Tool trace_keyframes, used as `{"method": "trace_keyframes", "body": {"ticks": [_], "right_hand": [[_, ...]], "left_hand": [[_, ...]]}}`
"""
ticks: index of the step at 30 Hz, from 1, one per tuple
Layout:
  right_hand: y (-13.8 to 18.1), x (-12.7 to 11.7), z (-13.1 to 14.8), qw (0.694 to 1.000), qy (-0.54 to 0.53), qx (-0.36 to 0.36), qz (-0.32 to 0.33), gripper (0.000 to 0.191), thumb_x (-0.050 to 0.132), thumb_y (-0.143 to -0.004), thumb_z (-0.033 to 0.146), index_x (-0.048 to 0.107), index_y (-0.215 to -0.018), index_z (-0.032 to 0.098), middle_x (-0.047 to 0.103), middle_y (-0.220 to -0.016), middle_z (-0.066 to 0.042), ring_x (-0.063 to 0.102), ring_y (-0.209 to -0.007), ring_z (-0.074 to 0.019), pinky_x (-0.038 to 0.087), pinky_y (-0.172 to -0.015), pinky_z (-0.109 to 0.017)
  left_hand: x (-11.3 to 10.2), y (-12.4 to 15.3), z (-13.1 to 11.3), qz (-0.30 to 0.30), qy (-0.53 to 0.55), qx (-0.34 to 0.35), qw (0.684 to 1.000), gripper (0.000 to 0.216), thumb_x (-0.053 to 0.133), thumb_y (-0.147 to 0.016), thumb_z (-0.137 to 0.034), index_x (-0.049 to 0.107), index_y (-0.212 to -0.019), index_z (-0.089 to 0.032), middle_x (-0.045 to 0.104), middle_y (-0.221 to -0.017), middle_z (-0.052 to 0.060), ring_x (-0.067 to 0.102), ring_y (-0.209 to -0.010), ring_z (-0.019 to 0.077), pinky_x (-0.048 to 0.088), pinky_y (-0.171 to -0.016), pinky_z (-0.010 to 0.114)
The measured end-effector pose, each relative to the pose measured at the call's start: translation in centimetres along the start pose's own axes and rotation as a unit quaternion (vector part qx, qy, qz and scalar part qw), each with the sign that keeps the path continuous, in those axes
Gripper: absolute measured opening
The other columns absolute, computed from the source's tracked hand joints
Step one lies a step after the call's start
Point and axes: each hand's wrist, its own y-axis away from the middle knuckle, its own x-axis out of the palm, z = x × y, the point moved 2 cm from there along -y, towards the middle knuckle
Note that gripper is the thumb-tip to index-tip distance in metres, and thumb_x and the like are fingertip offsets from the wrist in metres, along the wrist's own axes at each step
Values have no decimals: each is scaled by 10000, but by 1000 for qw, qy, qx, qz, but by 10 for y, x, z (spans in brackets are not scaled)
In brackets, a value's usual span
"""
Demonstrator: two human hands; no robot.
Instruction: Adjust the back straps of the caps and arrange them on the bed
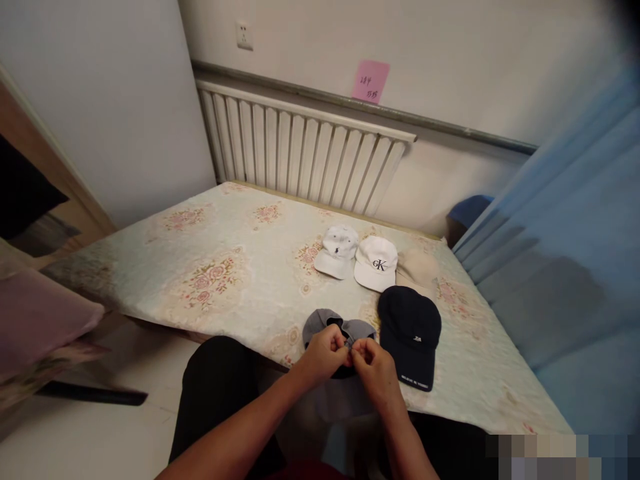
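A grey cap (325,321) lies at the near edge of the floral mattress (215,267), its back opening turned toward me. My left hand (324,353) and my right hand (376,368) meet over that opening, fingers pinched together on the cap's rear strap. A dark navy cap (411,328) with small white lettering rests just right of my right hand. Farther back sit two white caps, one plain (337,251), one with a black logo (376,263), and a beige cap (418,269) beside them.
A white radiator (305,148) runs along the far wall under a pink sticky note (371,81). A blue curtain (570,267) hangs at the right. A pink cushion (40,320) and wooden furniture stand at the left. My dark-trousered knees press against the mattress edge.
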Motion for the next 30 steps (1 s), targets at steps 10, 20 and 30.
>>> {"method": "trace_keyframes", "body": {"ticks": [10,20,30], "right_hand": [[1,2,-9,990,110,-50,-66,99,481,-706,248,539,-639,205,580,-581,-10,506,-524,-151,374,-538,-264],[5,4,-9,987,137,-49,-67,117,471,-755,224,506,-645,209,550,-585,-2,508,-541,-153,356,-554,-264],[8,4,-8,993,92,-54,-59,126,474,-766,256,572,-720,191,592,-650,-22,538,-591,-165,388,-583,-267]], "left_hand": [[2,1,0,12,8,7,1000,104,528,-649,-150,432,-656,-192,444,-564,-73,366,-493,67,291,-487,200],[5,1,1,-13,37,-35,999,110,538,-651,-144,437,-653,-187,483,-583,-58,440,-531,80,357,-530,206],[8,4,4,-37,134,-58,989,152,588,-672,-211,440,-669,-179,509,-599,-58,507,-534,81,424,-536,211]]}}
